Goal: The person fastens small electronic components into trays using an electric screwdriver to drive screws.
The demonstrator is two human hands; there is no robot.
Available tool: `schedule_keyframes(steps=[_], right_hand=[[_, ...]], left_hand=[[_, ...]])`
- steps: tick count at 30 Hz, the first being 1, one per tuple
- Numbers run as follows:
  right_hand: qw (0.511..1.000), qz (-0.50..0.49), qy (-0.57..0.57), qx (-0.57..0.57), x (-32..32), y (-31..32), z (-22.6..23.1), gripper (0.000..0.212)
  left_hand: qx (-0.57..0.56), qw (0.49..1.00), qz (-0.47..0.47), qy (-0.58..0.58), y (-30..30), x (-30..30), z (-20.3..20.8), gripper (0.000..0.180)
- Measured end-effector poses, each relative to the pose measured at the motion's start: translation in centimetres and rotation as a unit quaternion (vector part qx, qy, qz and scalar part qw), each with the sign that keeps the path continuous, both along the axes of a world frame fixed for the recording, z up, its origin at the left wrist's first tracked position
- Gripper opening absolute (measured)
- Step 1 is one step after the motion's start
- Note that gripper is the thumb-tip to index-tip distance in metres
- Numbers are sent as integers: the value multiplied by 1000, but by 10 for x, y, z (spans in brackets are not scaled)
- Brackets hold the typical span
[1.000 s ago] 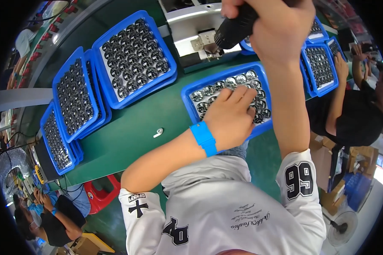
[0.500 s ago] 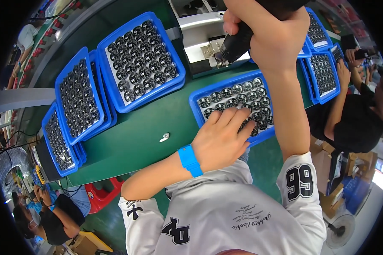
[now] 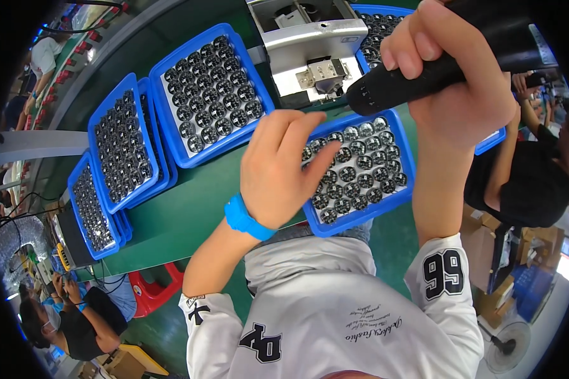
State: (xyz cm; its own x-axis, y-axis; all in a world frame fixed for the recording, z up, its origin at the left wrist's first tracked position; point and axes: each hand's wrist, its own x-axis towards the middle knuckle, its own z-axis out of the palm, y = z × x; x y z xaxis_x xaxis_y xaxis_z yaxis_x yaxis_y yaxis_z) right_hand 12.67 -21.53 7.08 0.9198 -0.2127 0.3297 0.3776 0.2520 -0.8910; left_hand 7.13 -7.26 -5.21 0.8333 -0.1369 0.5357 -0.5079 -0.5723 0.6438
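Note:
My right hand [image 3: 464, 82] is closed round a black electric screwdriver [image 3: 411, 82], its tip pointing left beside a metal screw feeder [image 3: 313, 47]. My left hand [image 3: 281, 167], with a blue wristband [image 3: 246, 218], hovers at the left side of a blue tray [image 3: 329, 228]. Its thumb and fingers are apart, with nothing visible between them. Inside this tray, several round black parts [image 3: 348, 174] with shiny clear covers stand in rows on a white liner. The hand hides the tray's upper left corner.
Stacked blue trays of similar parts, one large tray [image 3: 269, 104] among them, line the left of the green table [image 3: 189, 196]. Another tray [image 3: 362, 60] lies behind the screwdriver. A red stool [image 3: 152, 294] stands below left; co-workers sit at both sides.
My left hand has lifted off the parts and moved left and up. My right hand has drawn the screwdriver right, away from the feeder. The near tray has shifted slightly.

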Motion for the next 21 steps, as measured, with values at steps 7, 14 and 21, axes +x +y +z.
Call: schedule_keyframes(steps=[7, 14, 21], right_hand=[[1000, 14, -6, 19, -2, -14, 3, 27], [993, 83, -44, 68, -9, -41, -6, 28], [948, 273, -155, 47, -14, -103, -25, 33]], left_hand=[[13, 998, -4, -58, -11, 17, 3, 22], [-79, 996, -23, 18, -18, 12, 5, 14], [-103, 990, -89, 40, -39, 6, 6, 15]])
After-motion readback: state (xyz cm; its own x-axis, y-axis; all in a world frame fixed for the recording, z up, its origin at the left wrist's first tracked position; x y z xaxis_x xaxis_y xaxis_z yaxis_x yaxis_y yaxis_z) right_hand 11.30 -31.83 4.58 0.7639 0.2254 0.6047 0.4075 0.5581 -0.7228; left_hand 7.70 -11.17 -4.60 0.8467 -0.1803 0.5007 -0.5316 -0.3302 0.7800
